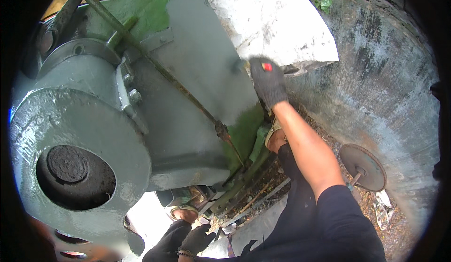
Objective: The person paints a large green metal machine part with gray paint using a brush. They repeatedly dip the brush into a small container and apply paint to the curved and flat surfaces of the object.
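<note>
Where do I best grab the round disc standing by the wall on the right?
Probably by the short stub at its centre, coming from the left: the round disc stands tilted with the wall to its right, and the stub, narrow enough to close around, juts out toward the lower left.

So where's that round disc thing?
In the head view, the round disc is toward the lower right, between the person's right forearm and the stained grey wall.
</note>
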A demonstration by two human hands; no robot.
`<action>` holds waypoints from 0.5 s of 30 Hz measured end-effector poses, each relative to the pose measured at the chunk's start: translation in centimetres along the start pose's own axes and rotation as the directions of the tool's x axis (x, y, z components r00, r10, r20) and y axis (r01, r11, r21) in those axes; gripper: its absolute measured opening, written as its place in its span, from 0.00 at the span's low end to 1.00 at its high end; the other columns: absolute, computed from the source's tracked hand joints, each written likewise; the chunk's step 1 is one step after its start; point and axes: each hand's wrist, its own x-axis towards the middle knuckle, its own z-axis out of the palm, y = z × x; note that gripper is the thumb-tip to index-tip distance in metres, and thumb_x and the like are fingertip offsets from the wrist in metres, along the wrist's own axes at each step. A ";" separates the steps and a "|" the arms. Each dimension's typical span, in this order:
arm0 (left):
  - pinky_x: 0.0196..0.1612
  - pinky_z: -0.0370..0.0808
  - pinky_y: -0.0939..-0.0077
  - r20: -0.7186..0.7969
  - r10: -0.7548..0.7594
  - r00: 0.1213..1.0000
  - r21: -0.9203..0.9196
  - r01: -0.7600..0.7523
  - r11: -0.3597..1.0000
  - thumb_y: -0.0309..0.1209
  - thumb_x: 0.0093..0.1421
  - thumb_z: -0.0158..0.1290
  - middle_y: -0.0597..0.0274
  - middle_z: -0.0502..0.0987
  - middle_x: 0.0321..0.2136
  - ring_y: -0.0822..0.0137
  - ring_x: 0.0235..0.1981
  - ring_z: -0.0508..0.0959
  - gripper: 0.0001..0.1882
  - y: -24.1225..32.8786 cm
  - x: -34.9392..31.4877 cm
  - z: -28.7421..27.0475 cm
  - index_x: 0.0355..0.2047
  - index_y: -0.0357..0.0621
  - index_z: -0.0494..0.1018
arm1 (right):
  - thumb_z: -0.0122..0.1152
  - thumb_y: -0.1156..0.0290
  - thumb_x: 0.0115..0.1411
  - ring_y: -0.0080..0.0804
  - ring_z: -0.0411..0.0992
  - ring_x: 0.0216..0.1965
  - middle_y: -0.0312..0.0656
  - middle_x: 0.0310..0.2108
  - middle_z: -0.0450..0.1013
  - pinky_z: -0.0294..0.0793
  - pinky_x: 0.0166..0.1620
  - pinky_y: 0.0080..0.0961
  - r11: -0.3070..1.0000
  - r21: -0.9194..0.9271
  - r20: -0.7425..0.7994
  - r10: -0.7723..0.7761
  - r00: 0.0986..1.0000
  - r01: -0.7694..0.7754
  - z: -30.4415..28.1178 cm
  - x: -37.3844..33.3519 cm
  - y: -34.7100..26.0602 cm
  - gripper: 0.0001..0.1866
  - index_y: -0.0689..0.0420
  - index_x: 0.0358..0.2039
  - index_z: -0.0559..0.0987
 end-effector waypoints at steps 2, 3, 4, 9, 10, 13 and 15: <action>0.55 0.82 0.53 0.020 0.010 1.000 0.049 -0.010 0.999 0.51 0.67 0.61 0.43 0.86 0.47 0.45 0.49 0.86 0.31 2.8 0.6 -1.6 0.60 0.41 0.80 | 0.58 0.58 0.74 0.29 0.80 0.34 0.40 0.31 0.82 0.79 0.42 0.30 0.860 -0.193 -0.117 -0.498 0.859 0.472 -1.0 3.9 -4.4 0.17 0.58 0.44 0.87; 0.55 0.82 0.54 0.004 0.021 1.000 0.071 -0.021 0.997 0.52 0.67 0.61 0.43 0.86 0.48 0.46 0.49 0.86 0.31 2.5 0.0 -1.6 0.60 0.41 0.80 | 0.57 0.62 0.76 0.27 0.81 0.36 0.39 0.32 0.83 0.80 0.43 0.29 0.962 0.196 -0.116 -0.170 0.979 0.190 -0.8 4.6 -8.3 0.16 0.59 0.49 0.87; 0.55 0.82 0.54 -0.007 0.044 0.999 0.095 -0.043 0.995 0.52 0.67 0.61 0.43 0.86 0.48 0.46 0.49 0.86 0.31 2.4 -0.2 -1.5 0.60 0.41 0.80 | 0.57 0.62 0.77 0.28 0.82 0.38 0.40 0.35 0.84 0.82 0.46 0.30 0.908 0.349 -0.121 -0.200 0.972 0.230 -0.7 5.2 -9.6 0.17 0.59 0.53 0.86; 0.55 0.81 0.55 0.025 -0.107 0.994 -0.078 0.109 0.991 0.52 0.66 0.61 0.44 0.86 0.50 0.48 0.49 0.87 0.32 1.9 -0.5 -1.4 0.61 0.40 0.79 | 0.56 0.60 0.79 0.32 0.82 0.49 0.45 0.50 0.84 0.83 0.57 0.33 0.744 0.642 -0.016 -0.227 0.974 0.184 -0.8 4.0 -8.5 0.21 0.62 0.62 0.82; 0.55 0.81 0.55 -0.006 -0.042 0.999 -0.007 0.042 0.999 0.52 0.66 0.61 0.44 0.86 0.50 0.48 0.49 0.87 0.32 2.3 -0.8 -1.8 0.61 0.40 0.79 | 0.55 0.60 0.80 0.32 0.82 0.51 0.45 0.53 0.83 0.82 0.58 0.33 0.747 0.661 0.037 -0.126 0.991 0.071 -0.1 3.0 -6.0 0.22 0.62 0.63 0.81; 0.55 0.82 0.55 0.003 -0.007 1.000 0.074 0.007 0.997 0.52 0.67 0.61 0.44 0.86 0.50 0.48 0.49 0.87 0.32 2.1 -1.3 -1.5 0.61 0.41 0.79 | 0.50 0.56 0.80 0.30 0.80 0.51 0.44 0.54 0.82 0.79 0.56 0.29 0.852 0.509 0.062 0.105 0.993 -0.122 1.2 -1.9 2.8 0.25 0.63 0.64 0.79; 0.55 0.82 0.55 0.009 -0.033 0.999 0.052 0.032 0.998 0.52 0.67 0.61 0.45 0.86 0.51 0.49 0.49 0.87 0.31 2.1 -1.6 -1.4 0.61 0.41 0.79 | 0.50 0.57 0.79 0.26 0.80 0.46 0.42 0.50 0.82 0.79 0.48 0.30 0.912 0.314 0.126 0.234 0.964 -0.262 1.5 -4.5 10.2 0.24 0.62 0.61 0.80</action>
